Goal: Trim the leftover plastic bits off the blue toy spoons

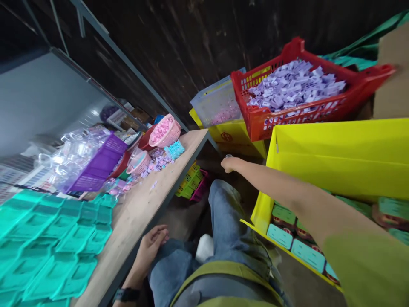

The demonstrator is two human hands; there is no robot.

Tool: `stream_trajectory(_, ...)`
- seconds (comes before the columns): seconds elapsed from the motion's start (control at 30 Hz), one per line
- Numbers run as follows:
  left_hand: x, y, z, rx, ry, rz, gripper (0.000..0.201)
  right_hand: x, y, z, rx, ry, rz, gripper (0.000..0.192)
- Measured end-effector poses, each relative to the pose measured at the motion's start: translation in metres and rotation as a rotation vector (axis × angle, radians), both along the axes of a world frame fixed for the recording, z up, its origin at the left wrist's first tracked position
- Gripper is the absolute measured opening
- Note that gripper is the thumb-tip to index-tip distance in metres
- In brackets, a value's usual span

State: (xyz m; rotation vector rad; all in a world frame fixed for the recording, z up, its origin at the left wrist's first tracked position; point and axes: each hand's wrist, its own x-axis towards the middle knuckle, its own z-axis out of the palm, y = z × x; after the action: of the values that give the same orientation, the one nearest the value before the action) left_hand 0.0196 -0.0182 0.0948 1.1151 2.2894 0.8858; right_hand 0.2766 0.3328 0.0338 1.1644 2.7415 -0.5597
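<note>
R hand (228,164) fisted, maybe gripping sth, past yellow bin (338,145) edge.

Matt wood table (150,204), red plastic crate (255,123), denim jeans (223,213)

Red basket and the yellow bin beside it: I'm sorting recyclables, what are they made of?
The red basket looks like moulded rigid plastic: glossy, with lattice walls. The yellow bin seems to be plastic sheet board: flat matte panels, folded straight edges; it could be coated cardboard.
</note>
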Motion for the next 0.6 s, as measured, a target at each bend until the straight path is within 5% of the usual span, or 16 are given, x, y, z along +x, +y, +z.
stream_trajectory(0.13,-0.024,0.007,0.010,0.246,0.391,-0.007,0.065,-0.006,-0.020,0.010,-0.005,-0.032,0.111,0.029)
stream_trajectory(0.27,-0.061,0.018,0.001,0.329,0.667,0.002,0.062,-0.017,-0.031,0.020,-0.022,-0.047,0.220,0.030)
stream_trajectory(0.47,-0.086,0.033,-0.027,0.247,0.770,-0.040,0.084,-0.027,-0.025,0.045,-0.034,-0.056,0.220,0.018)
stream_trajectory(0.6,-0.080,0.038,-0.026,0.203,0.831,-0.066,0.083,0.007,-0.014,0.059,-0.025,-0.002,0.188,0.028)
